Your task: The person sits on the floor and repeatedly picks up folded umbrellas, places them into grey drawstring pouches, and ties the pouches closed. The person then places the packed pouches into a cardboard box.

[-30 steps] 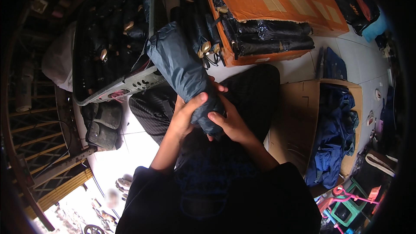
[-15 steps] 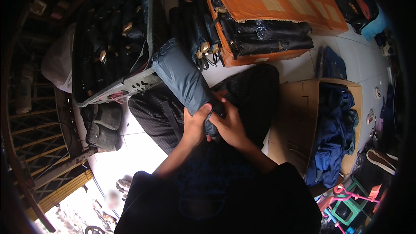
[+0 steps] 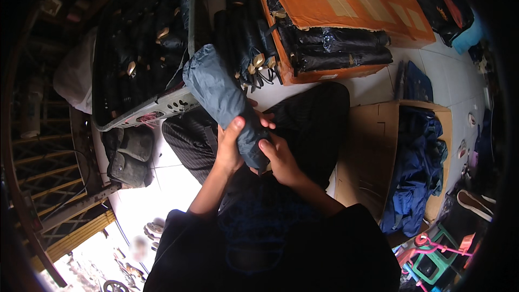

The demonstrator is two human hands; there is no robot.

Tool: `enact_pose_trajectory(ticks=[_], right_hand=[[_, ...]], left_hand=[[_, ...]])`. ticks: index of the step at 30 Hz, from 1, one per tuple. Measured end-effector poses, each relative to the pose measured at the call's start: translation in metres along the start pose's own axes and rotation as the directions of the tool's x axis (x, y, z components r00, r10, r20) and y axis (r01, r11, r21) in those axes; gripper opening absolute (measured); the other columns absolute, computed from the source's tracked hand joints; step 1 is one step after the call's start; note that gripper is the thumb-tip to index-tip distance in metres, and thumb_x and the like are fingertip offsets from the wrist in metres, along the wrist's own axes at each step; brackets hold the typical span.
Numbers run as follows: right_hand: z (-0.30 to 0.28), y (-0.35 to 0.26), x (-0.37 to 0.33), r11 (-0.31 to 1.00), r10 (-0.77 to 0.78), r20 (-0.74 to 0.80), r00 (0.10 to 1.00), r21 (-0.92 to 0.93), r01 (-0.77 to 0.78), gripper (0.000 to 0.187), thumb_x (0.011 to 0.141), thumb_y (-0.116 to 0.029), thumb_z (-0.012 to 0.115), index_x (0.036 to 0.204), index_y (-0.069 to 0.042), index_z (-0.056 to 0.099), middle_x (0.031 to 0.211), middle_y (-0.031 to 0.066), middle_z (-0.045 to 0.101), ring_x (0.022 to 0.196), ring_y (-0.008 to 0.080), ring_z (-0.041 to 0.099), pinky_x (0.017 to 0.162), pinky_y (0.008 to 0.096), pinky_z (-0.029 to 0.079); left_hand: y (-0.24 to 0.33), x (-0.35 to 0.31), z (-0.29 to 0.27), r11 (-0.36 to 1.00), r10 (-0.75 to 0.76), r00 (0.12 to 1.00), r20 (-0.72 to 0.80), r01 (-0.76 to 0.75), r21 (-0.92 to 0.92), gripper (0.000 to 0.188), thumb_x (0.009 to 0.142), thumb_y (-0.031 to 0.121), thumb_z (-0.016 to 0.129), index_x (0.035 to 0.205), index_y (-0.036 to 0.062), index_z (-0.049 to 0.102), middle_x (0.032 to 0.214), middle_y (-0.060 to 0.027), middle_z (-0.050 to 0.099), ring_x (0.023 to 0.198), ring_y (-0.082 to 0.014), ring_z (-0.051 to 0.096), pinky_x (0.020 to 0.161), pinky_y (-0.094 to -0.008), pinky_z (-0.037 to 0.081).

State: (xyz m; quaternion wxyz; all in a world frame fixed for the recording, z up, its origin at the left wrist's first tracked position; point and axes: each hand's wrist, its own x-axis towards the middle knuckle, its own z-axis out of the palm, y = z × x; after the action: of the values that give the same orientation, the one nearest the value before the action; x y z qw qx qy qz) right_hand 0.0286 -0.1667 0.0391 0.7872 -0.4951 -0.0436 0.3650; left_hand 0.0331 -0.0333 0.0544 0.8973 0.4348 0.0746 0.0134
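Note:
A grey-blue folded umbrella [image 3: 220, 89], a thick roll of thin creased fabric, slants across my lap with its wide end up and to the left. My left hand [image 3: 231, 143] wraps the middle of the roll, thumb on top and fingertips showing past its right side. Around the lower end closes my right hand [image 3: 280, 157], its thumb pressed on the fabric. Something small and pale shows at that lower end, mostly hidden by the fingers.
Left of my knees stands a dark crate [image 3: 172, 104] full of black rolls. More black rolls [image 3: 250, 35] lie beside an orange carton [image 3: 346, 0]. A cardboard box [image 3: 367, 148] with blue fabric [image 3: 411, 167] is at my right; grey pouches [image 3: 131, 157] lie on the left.
The umbrella has shifted slightly left and turned a little more upright. My left hand has slid up the roll, and my right thumb now presses the fabric near the lower end.

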Motion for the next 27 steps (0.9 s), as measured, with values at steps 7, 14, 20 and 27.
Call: enact_pose_trajectory(ticks=[7, 14, 20, 27], right_hand=[[0.001, -0.002, -0.002, 0.959, -0.251, -0.093, 0.964, -0.156, 0.235, 0.043, 0.092, -0.032, 0.053, 0.116, 0.004, 0.051, 0.094, 0.0089, 0.059, 0.082, 0.0109, 0.057, 0.068, 0.0261, 0.048], [-0.006, -0.015, 0.007, 0.933, -0.318, -0.257, 0.912, -0.258, 0.252, 0.044, 0.093, -0.034, 0.053, 0.116, 0.003, 0.051, 0.098, 0.0106, 0.058, 0.081, 0.0138, 0.059, 0.065, 0.0276, 0.051], [-0.013, -0.020, 0.012, 0.986, -0.096, -0.356, 0.929, -0.163, 0.039, 0.044, 0.094, -0.036, 0.053, 0.120, -0.001, 0.047, 0.096, 0.0099, 0.057, 0.076, 0.0141, 0.059, 0.047, 0.0246, 0.052], [-0.015, -0.012, 0.017, 0.975, -0.139, -0.383, 0.913, -0.212, 0.060, 0.041, 0.092, -0.032, 0.058, 0.117, -0.001, 0.047, 0.094, 0.0102, 0.057, 0.072, 0.0144, 0.059, 0.045, 0.0246, 0.050]], left_hand=[[-0.016, -0.008, 0.006, 0.980, 0.067, 0.996, 0.062, -0.078, 0.185, 0.075, 0.079, 0.056, 0.064, 0.117, -0.0050, 0.041, 0.084, -0.0167, 0.060, 0.088, -0.0308, 0.062, 0.100, -0.0475, 0.042], [-0.032, 0.003, 0.017, 0.627, 0.723, 0.682, -0.108, -0.583, 0.518, 0.079, 0.071, 0.020, 0.081, 0.133, 0.0008, 0.035, 0.121, -0.0186, 0.047, 0.112, -0.0289, 0.048, 0.097, -0.0387, 0.038], [0.002, -0.004, 0.012, 0.197, 0.575, 0.771, 0.273, -0.455, 0.869, 0.016, 0.071, -0.002, 0.074, 0.086, 0.0001, 0.068, 0.085, -0.0098, 0.063, 0.084, -0.0259, 0.062, 0.077, -0.0382, 0.049], [0.006, 0.005, 0.002, 0.129, 0.442, 0.834, 0.330, -0.423, 0.897, 0.016, 0.071, 0.000, 0.073, 0.087, 0.0007, 0.068, 0.084, -0.0084, 0.063, 0.084, -0.0247, 0.063, 0.085, -0.0405, 0.048]])
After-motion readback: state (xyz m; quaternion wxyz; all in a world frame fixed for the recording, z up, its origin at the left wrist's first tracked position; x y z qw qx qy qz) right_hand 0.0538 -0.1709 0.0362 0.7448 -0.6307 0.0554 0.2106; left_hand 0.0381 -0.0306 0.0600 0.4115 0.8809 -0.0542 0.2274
